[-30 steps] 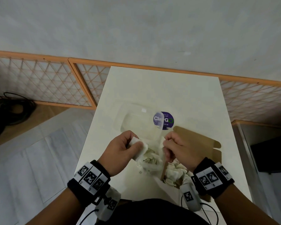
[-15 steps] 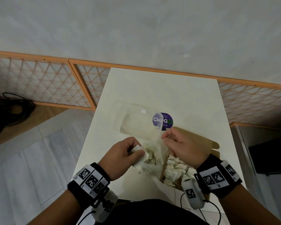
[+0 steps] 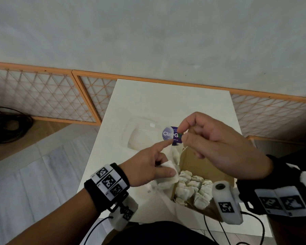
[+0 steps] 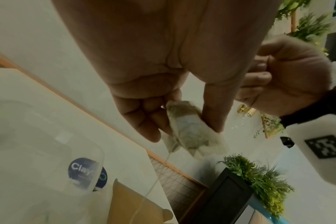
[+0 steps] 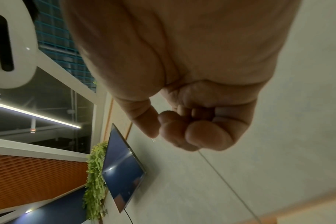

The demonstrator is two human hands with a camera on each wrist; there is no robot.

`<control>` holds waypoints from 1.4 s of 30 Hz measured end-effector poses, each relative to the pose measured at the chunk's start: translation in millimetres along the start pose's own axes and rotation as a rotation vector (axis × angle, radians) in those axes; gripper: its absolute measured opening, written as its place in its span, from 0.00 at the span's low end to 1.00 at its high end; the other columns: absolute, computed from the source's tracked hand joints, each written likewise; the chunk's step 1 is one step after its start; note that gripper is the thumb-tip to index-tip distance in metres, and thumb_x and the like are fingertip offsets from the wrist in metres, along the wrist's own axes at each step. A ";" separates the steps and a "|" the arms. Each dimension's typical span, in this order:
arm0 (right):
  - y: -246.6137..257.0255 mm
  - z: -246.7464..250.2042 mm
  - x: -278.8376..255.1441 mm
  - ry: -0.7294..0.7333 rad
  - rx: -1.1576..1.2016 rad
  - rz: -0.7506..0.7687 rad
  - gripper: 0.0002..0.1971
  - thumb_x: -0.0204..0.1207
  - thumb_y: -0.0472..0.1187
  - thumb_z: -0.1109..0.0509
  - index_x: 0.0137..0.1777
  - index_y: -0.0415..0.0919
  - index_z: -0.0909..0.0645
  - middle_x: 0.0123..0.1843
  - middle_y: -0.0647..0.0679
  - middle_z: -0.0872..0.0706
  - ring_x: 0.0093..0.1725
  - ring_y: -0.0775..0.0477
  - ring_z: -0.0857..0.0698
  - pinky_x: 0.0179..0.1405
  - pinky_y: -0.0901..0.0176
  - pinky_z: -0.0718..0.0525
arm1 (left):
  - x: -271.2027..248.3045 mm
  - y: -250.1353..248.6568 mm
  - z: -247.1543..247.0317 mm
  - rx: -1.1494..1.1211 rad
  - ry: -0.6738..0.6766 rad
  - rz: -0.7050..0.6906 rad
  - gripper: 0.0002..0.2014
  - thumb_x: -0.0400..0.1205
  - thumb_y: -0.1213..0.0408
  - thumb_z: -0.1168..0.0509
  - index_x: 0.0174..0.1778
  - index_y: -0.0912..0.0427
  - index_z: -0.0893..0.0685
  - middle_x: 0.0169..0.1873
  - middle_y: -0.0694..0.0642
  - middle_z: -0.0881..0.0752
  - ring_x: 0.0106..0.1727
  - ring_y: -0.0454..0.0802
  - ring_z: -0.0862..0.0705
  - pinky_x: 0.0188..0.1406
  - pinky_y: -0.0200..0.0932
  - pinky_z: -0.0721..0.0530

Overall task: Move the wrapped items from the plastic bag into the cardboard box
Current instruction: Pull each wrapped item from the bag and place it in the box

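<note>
A pale cream rectangular table (image 3: pixel 166 106) stands against a grey wall, with orange-framed lattice panels (image 3: pixel 42 96) low along the wall on either side and a coil of black cable (image 3: pixel 5 124) on the floor to the left. On the table lie a clear plastic lidded container with a round purple sticker (image 3: pixel 143 137), the clear plastic bag (image 3: pixel 159 193) at the near edge and, just right of it, the open brown cardboard box (image 3: pixel 198 161), already holding a cluster of pale wrapped items (image 3: pixel 193 188).

The left hand (image 3: pixel 148 167) pinches one small white wrapped item (image 4: pixel 190 128) between thumb and curled fingers, forefinger pointing out, over the bag beside the box's left wall. The right hand (image 3: pixel 219 144), raised above the box, has its fingers curled and pinches a thin white string (image 5: pixel 226 183) that runs down toward the box.

The string looks the likeliest trouble: if it is tied into other items, pulling could drag them out of the box or tangle them. The light box could also tip or slide off the near edge, where it seems to overhang. The left hand's pinch is shallow, so the item could drop onto the table short of the box.
</note>
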State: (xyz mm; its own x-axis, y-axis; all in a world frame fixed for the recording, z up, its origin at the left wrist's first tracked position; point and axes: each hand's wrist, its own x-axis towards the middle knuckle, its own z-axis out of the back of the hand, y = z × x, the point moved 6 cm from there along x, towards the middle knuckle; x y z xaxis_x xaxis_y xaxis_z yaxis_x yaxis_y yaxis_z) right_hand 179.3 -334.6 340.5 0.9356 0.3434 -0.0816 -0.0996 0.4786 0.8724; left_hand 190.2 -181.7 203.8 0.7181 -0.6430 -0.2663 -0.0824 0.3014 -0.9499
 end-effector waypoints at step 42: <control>-115.3 -26.2 16.0 -0.187 -0.026 -0.163 0.11 0.87 0.44 0.31 0.46 0.43 0.11 0.35 0.45 0.10 0.33 0.58 0.10 0.43 0.52 0.15 | 2.2 -1.4 21.1 -0.220 -0.347 -0.049 0.13 0.78 0.69 0.21 0.58 0.57 0.12 0.34 0.72 0.16 0.35 0.56 0.19 0.40 0.46 0.18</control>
State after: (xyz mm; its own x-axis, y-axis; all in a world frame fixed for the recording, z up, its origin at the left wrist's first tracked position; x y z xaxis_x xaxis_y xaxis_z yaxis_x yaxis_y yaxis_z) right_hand 196.9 -363.1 226.0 0.9862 0.1058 -0.1275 0.0512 0.5372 0.8419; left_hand 206.5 -168.7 208.0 0.9123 -0.3656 -0.1846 -0.1610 0.0942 -0.9824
